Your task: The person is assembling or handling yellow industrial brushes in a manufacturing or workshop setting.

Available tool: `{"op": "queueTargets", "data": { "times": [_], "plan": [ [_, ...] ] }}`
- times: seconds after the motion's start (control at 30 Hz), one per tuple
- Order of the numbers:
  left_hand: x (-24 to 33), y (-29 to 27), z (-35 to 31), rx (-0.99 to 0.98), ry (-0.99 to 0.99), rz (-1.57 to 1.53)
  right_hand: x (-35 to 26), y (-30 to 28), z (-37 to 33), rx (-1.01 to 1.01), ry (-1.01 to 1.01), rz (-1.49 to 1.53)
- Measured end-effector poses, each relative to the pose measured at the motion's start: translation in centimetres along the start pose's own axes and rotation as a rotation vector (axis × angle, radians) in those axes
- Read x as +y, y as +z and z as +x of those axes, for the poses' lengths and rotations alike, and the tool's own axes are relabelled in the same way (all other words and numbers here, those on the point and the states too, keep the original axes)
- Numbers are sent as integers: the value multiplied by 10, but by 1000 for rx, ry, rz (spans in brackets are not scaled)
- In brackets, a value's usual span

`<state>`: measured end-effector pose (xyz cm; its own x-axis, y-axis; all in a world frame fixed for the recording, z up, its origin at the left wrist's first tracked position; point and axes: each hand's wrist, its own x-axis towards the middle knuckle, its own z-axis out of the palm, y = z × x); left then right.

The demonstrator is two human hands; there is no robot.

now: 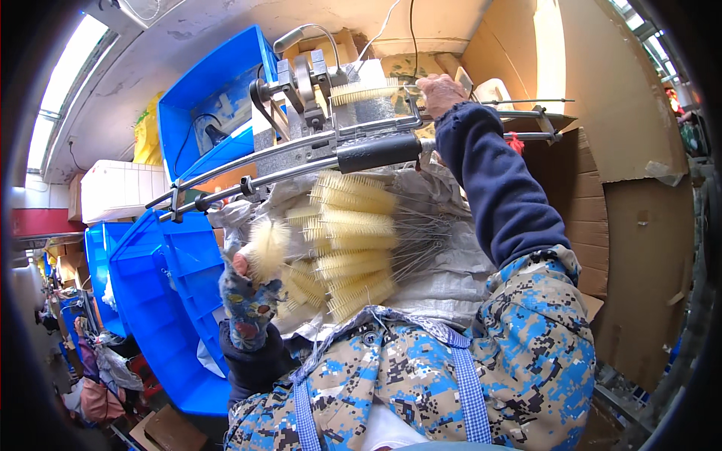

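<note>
My left hand (250,297), in a patterned glove with bare fingertips, is closed round a cream bristle brush (268,249) that stands up from it, left of the pile. Up at the machine (308,94), my right hand (442,95) is curled at the right end of its carriage; what its fingers grip is hidden. Another bristle brush (367,92) lies lengthwise in the machine, just left of that hand. Several finished-looking bottle brushes (353,225) with twisted wire stems (425,237) are piled on white woven sheeting (451,274) over my lap, bristles left and stems right.
Two long metal rails (301,163) with a black sleeve (378,153) cross in front of me. Blue crates stand at the left (169,301) and behind the rails (218,105). A white box (124,192) sits far left; cardboard sheets (647,255) wall the right side.
</note>
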<state>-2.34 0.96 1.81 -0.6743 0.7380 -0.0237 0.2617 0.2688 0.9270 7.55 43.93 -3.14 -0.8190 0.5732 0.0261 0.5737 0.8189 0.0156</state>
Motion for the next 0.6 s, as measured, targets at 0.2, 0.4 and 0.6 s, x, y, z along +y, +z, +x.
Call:
{"op": "queueTargets", "data": {
  "times": [0.2, 0.4, 0.6],
  "plan": [
    [-38, -83, -36, 379, -48, -516, -14, -76, -116, -84, -480, 601],
    [29, 54, -5, -218, 28, -947, -165, -50, -164, 64, -798, 1584],
    [24, 9, -4, -510, -133, -49, -139, -97, -145, -202, -252, 2284]
  ]
}}
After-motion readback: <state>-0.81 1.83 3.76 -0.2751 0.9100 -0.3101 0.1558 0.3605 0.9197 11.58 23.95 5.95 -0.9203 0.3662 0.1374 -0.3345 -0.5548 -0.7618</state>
